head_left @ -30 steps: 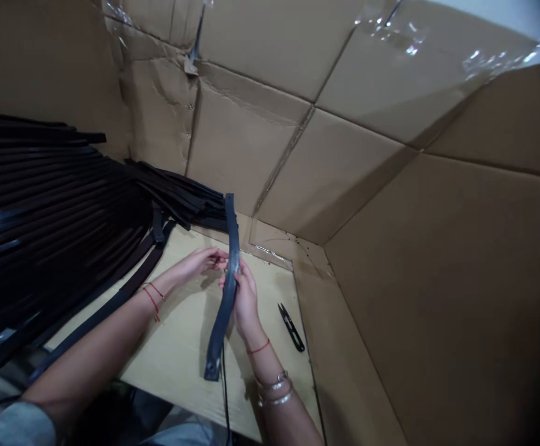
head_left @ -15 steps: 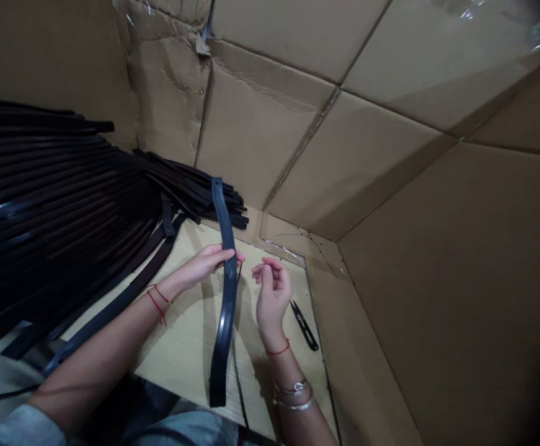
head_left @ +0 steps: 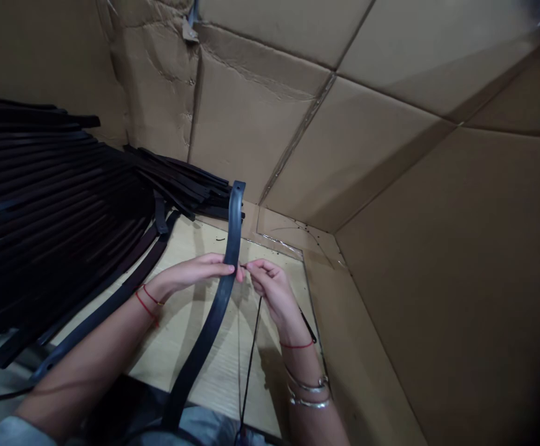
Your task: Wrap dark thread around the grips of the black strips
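A long black strap (head_left: 214, 310) with a small hole near its top end stands curved over the board. My left hand (head_left: 209, 266) is closed on its middle, thumb across the front. Just right of the strap, my right hand (head_left: 270, 282) pinches the end of a thin dark cord (head_left: 252, 359), close to my left fingertips. The cord runs from that hand down toward my lap. Black thread snips (head_left: 307, 325) lie beside my right wrist, which hides most of them.
A big fan of stacked black straps (head_left: 60, 229) fills the left side, with a smaller bundle (head_left: 186, 179) behind. Cardboard walls (head_left: 381, 167) enclose the pale wooden board (head_left: 195, 341) at the back and right. Small dark scraps are scattered near the back edge.
My right hand has moved left and now pinches the cord beside the strap. The strap has tilted, its top going right and its bottom left. The snips are now mostly covered.
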The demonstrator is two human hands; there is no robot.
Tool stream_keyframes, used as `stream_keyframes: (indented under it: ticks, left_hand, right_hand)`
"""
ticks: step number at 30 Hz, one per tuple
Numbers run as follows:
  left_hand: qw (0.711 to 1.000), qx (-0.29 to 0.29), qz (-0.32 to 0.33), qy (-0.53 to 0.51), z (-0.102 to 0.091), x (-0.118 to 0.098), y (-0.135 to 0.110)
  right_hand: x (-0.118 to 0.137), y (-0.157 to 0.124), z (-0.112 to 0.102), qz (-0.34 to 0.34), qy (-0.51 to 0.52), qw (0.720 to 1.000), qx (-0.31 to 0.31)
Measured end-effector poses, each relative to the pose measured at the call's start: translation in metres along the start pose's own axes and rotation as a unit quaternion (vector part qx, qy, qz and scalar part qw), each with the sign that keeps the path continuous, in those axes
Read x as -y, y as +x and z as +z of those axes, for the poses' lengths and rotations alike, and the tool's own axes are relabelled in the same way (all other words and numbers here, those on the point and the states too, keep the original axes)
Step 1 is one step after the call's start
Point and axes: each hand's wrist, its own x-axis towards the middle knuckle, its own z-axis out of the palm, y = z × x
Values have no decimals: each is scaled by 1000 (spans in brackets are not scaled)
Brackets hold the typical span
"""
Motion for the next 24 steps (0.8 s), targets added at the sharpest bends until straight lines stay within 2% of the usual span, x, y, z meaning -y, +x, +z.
stream_keyframes:
  ticks: [4,7,9,13,20,24]
  left_hand:
    - [998,50,-6,-29,9,-8,-6]
    - [991,77,-11,-111,18,-5,-5]
    - [986,61,-14,-154,24,0,-3]
    - [985,-3,-16,-172,32,9,1]
    - [984,0,-30,-176,33,11,0]
    - [982,27,-79,-169,30,13,3]
  right_hand:
    - [8,1,-15,-53,-2,998,-38]
    - [12,0,-16,-105,-4,992,-77]
    - [13,-2,-12,-137,-21,985,-99]
    - [12,-9,1,-189,-89,969,-132]
    - [5,-10,12,-216,-161,955,-126]
    - [9,-12,13,-229,-197,947,-105]
